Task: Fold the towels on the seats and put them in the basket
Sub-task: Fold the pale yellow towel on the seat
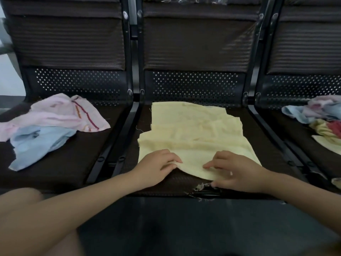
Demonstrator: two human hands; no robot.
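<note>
Left seat (pixel 60 169): pink towel (pixel 55 115) lay crumpled over blue towel (pixel 39 143).
Middle seat (pixel 267 145): yellow towel (pixel 191 133) lay spread flat.
Left hand (pixel 156 165): fingers pinched its near edge.
Right hand (pixel 238 172): fingers apart, pressing it.
Right seat (pixel 299 145): crumpled towel pile (pixel 321 117).
Writing: none legible.

The scene is dim and evenly lit, with soft daylight entering from the upper left and small glints on the black seat frames (pixel 130 52). Wide-angle distortion bends the seat backs outward near the edges. The whole picture is slightly soft, and the nearest parts at the bottom, the forearms and the floor, are blurred most.
</note>
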